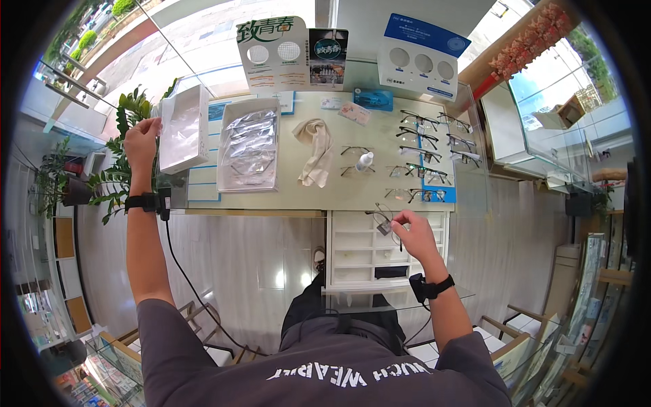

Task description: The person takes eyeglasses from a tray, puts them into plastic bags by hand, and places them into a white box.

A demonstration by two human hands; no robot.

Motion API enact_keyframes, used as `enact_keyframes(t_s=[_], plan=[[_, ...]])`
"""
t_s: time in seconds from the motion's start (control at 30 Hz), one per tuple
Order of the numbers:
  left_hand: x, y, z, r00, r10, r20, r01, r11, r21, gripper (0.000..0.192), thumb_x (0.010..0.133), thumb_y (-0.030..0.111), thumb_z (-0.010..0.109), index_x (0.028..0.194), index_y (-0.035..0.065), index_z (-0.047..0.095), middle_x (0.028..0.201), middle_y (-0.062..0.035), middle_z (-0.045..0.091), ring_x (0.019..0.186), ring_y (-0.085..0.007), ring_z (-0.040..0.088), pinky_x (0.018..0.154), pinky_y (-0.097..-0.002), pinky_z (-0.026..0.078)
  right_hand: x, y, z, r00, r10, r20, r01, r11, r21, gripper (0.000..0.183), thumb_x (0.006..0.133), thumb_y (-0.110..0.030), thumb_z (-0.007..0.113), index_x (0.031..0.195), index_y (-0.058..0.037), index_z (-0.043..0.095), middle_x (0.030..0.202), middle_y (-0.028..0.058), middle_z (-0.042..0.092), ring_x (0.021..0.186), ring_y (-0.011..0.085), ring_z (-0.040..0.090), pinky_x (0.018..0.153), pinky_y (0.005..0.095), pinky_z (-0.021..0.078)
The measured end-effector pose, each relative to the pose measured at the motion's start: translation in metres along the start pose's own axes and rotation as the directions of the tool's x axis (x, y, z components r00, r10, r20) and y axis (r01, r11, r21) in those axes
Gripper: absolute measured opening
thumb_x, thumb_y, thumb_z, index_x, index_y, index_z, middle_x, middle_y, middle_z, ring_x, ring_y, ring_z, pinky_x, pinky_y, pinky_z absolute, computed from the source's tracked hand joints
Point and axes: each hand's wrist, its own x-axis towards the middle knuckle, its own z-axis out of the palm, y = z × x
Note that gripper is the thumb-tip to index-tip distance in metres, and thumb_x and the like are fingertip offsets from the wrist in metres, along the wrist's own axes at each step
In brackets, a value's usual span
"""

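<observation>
My left hand [141, 143] is at the left edge of a white open box [184, 129] with clear plastic in it; its fingertips are pinched together at the box wall. My right hand [414, 233] grips a pair of eyeglasses [381, 216] with a small tag, above an open compartment drawer [352, 254]. A second white box [222, 152] holds several glasses in clear sleeves. A beige cloth [314, 152] lies on the counter. To its right, a small white bottle [364, 161] stands by two pairs of glasses. Several more glasses [418, 135] lie in columns at the right.
Display boards [272, 53] and a blue and white lens display [422, 61] stand at the counter's back. Cards [354, 113] lie before them. A leafy plant [114, 168] is beside my left arm. A cable [185, 272] trails from my left wristband. A glass cabinet [554, 112] stands at right.
</observation>
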Motion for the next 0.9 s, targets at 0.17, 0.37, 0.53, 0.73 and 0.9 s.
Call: enact_keyframes(t_s=[0.17, 0.37, 0.53, 0.73, 0.9], plan=[[-0.075, 0.1, -0.038, 0.981, -0.041, 0.189, 0.126, 0.876, -0.466, 0.022, 0.09, 0.026, 0.082, 0.089, 0.0046, 0.077, 0.077, 0.0006, 0.071, 0.067, -0.0027, 0.057, 0.061, -0.0194, 0.04, 0.049, -0.003, 0.033, 0.989, -0.142, -0.047, 0.131, 0.974, -0.183, 0.018, 0.088, -0.022, 0.07, 0.089, -0.0041, 0.072, 0.083, 0.0127, 0.073, 0.081, 0.0322, 0.071, 0.075, 0.0433, 0.0544], [-0.189, 0.194, -0.064, 0.844, -0.04, 0.535, 0.483, 0.492, -0.725, 0.016, 0.096, 0.021, 0.076, 0.096, 0.0073, 0.067, 0.084, 0.0034, 0.066, 0.074, -0.0044, 0.06, 0.071, -0.0225, 0.049, 0.085, 0.0, 0.062, 0.973, -0.222, -0.056, 0.169, 0.862, -0.478, 0.016, 0.085, -0.024, 0.071, 0.083, -0.0089, 0.075, 0.092, 0.0111, 0.072, 0.091, 0.032, 0.068, 0.081, 0.0464, 0.0532], [-0.256, 0.235, -0.07, 0.774, 0.147, 0.616, 0.567, 0.273, -0.777, 0.023, 0.1, 0.023, 0.069, 0.113, 0.0039, 0.067, 0.104, -0.0028, 0.072, 0.094, -0.0099, 0.066, 0.086, -0.029, 0.051, 0.09, -0.008, 0.061, 0.975, -0.224, -0.001, 0.186, 0.811, -0.554, 0.016, 0.085, -0.025, 0.071, 0.088, -0.0104, 0.076, 0.108, 0.0099, 0.068, 0.107, 0.0324, 0.062, 0.092, 0.0483, 0.0494], [-0.305, 0.275, -0.048, 0.703, 0.116, 0.701, 0.614, 0.398, -0.681, 0.014, 0.099, 0.02, 0.071, 0.105, 0.008, 0.068, 0.092, 0.0039, 0.067, 0.081, -0.0031, 0.059, 0.073, -0.0205, 0.045, 0.06, -0.025, 0.031, 0.934, -0.35, -0.076, 0.231, 0.751, -0.619, 0.03, 0.083, -0.026, 0.074, 0.107, -0.0083, 0.073, 0.11, 0.0123, 0.065, 0.109, 0.0328, 0.062, 0.091, 0.0487, 0.0504], [-0.332, 0.271, -0.012, 0.686, 0.096, 0.722, 0.643, 0.386, -0.662, 0.026, 0.1, 0.017, 0.067, 0.121, 0.0022, 0.066, 0.11, -0.003, 0.071, 0.095, -0.0091, 0.066, 0.086, -0.0273, 0.05, 0.069, -0.002, 0.032, 0.896, -0.441, -0.043, 0.362, 0.786, -0.502, 0.023, 0.086, -0.024, 0.071, 0.099, -0.0062, 0.071, 0.105, 0.0098, 0.067, 0.107, 0.0312, 0.064, 0.092, 0.0463, 0.05]])
